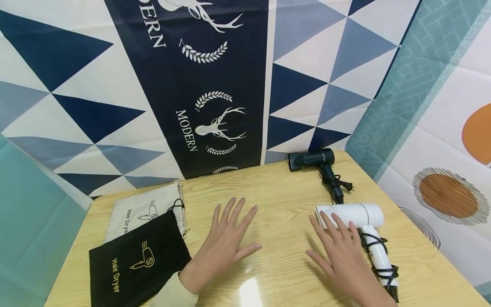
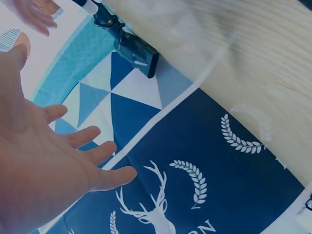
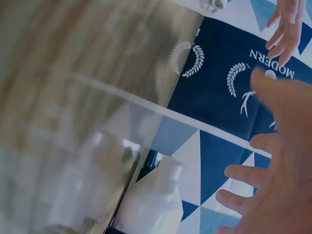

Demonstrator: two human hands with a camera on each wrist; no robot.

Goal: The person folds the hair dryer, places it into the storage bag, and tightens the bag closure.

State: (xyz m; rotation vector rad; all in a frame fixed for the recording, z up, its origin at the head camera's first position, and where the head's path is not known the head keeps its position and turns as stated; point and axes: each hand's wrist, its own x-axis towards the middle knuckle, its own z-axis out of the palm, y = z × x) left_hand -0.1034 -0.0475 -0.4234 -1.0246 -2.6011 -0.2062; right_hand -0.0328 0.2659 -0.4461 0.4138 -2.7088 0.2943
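The left hand (image 1: 227, 243) has its grip spread wide near the black bag (image 1: 134, 266). The right hand (image 1: 341, 256) (its grip spread too) is by the white dryer (image 1: 366, 215). Both things lie on the table (image 1: 268, 192).

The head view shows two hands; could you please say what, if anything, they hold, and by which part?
Nothing is held: the left hand and right hand are both empty.

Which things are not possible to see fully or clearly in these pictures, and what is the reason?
Head view: part of the pale bag, covered by the black bag.
Head view: the black bag's lower end, cut off by the bottom edge.
Head view: part of the white dryer, behind the right grip.
Right wrist view: the grain of the table, blurred at left.
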